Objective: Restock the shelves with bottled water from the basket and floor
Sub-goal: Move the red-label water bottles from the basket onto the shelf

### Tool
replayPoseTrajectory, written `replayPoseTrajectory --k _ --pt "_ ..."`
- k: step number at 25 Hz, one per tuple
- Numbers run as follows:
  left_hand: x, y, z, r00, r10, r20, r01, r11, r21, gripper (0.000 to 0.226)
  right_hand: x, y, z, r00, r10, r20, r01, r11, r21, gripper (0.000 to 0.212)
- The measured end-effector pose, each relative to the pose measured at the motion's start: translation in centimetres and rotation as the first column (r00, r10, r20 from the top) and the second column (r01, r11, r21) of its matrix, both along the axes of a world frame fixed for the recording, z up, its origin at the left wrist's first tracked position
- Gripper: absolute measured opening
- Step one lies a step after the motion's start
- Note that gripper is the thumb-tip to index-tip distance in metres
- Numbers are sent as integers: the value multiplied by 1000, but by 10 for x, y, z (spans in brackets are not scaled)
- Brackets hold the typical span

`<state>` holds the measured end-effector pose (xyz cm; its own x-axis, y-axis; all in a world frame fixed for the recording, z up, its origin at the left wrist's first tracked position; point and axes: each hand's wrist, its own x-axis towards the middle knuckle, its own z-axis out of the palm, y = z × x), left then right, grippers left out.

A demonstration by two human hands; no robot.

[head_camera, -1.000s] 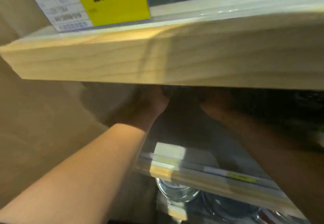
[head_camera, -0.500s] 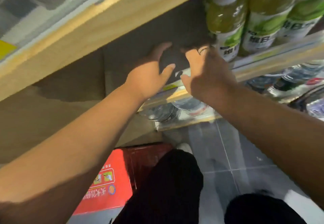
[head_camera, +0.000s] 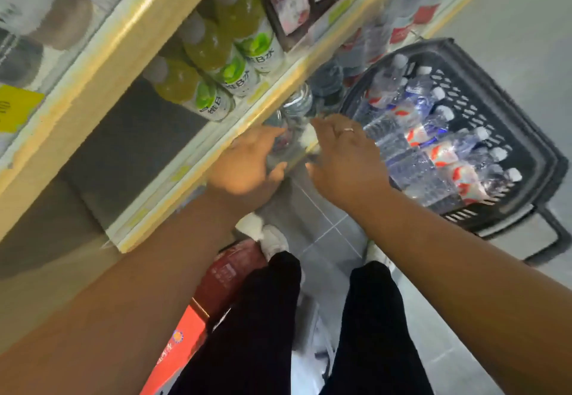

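Clear plastic everywhere: the black basket [head_camera: 540, 147] on the floor [head_camera: 325, 224] at the right of the frame is packed with water bottles [head_camera: 433, 159] lying on their sides, and another bottle [head_camera: 288, 147] sits under the shelf edge [head_camera: 167, 199] mid-frame, right between your hands. Your left hand [head_camera: 247, 168] has thumb and fingers curved around that bottle, but it's too blurry to tell if they're actually clamped on it. Your right hand [head_camera: 346, 162] hovers just beside it, fingers spread apart, holding nothing.
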<state>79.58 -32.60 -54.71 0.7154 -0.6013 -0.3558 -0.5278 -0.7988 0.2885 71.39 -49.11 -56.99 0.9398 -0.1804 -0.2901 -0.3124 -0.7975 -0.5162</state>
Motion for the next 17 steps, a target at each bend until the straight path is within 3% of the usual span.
replayPoseTrajectory --k 3,7,11,17 --pt "-12 -53 -6 986 -167 -9 167 985 -32 61 -35 -46 -2 989 -135 -58 134 990 -33 67" --pt "-49 -120 -11 971 -231 -56 230 973 -13 69 -96 -108 -12 932 -297 -209 287 955 -78 70" --pt "-85 -174 -34 950 -311 -15 310 950 -43 49 -149 -145 -30 868 -398 -297 390 917 -91 71" --pt "-98 -230 -91 905 -372 -207 403 906 129 61 -189 -165 -84 745 -527 -410 544 835 -84 72"
